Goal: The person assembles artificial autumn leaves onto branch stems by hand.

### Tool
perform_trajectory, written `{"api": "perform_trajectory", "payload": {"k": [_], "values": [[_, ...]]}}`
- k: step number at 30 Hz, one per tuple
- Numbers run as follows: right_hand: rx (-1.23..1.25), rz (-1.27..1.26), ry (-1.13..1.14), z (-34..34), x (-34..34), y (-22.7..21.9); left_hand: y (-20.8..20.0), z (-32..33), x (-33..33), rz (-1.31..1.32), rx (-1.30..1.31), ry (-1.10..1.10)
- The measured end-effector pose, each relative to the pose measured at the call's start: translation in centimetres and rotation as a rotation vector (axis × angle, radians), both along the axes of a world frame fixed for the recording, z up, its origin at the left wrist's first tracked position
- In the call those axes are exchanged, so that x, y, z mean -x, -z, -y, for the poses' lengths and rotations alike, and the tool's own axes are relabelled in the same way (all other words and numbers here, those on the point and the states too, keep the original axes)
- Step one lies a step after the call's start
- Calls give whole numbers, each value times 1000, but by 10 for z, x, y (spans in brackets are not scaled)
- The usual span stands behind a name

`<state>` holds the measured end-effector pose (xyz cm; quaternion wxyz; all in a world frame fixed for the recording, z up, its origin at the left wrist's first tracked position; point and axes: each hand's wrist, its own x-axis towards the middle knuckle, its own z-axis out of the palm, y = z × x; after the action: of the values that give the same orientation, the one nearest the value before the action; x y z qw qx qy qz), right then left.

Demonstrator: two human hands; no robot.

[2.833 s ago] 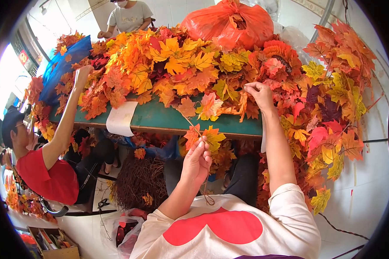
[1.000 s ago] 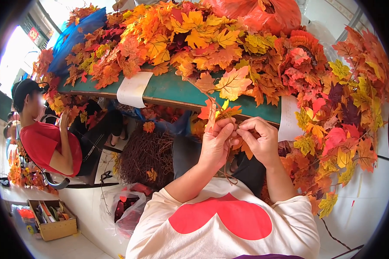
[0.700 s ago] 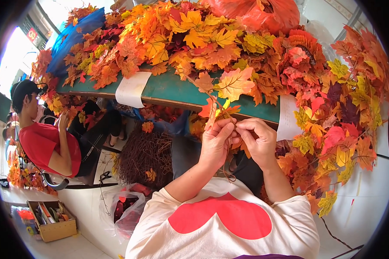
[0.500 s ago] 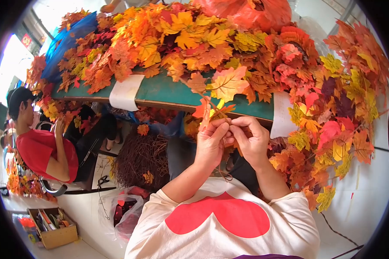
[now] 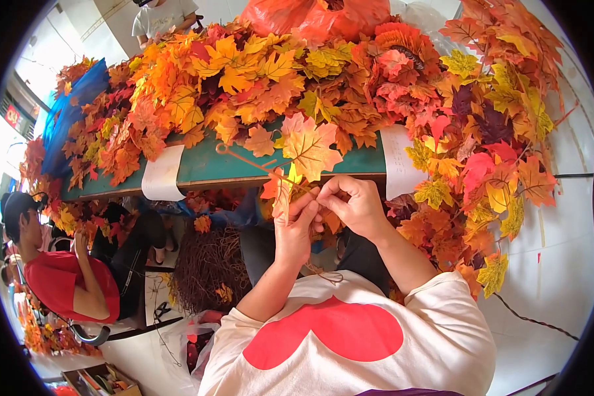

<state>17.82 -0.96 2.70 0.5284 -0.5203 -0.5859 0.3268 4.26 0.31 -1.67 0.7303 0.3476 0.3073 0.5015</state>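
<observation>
My left hand [image 5: 296, 228] is closed around a thin brown stem [image 5: 252, 162] with a small loop at its far end. From that stem spread artificial maple leaves [image 5: 312, 148], pale orange and yellow. My right hand [image 5: 358, 206] pinches close to the left fingertips. Whatever lies between its thumb and forefinger is too small to make out. Both hands are in front of the near edge of the green table [image 5: 221, 168], above my lap. A few thin brown strands [image 5: 323, 274] hang below them at my shirt.
Orange, yellow and red leaves [image 5: 244, 86] are heaped over the table, with a red plastic bag [image 5: 317, 18] behind. Leafy branches [image 5: 488, 165] hang at the right. Brown stems [image 5: 211, 264] lie bundled at the lower left, near a seated person in red [image 5: 72, 280]. Another person [image 5: 164, 20] stands far back.
The whole view has shifted, and the far person has come into it. The leafy stem has turned so that its looped end shows to the left. Both hands stay close together, still pinching.
</observation>
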Motion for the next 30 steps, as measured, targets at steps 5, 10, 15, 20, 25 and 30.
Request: {"api": "perform_trajectory", "payload": {"k": [5,10,15,20,25,30], "values": [[64,-77,-74,-10,-13,10,0,2,-3,10,84,43],[39,-97,-84,-21,-25,2,-2,2,6,195,204,188],[86,-219,-84,-22,-30,-12,-6,-2,11,231,175,289],[86,-219,-124,-26,-31,-10,-13,3,14,230,228,325],[106,-295,-151,-26,-29,-11,-11,6,17,204,253,347],[108,-291,-143,-26,-31,-9,-7,7,16,260,281,353]]}}
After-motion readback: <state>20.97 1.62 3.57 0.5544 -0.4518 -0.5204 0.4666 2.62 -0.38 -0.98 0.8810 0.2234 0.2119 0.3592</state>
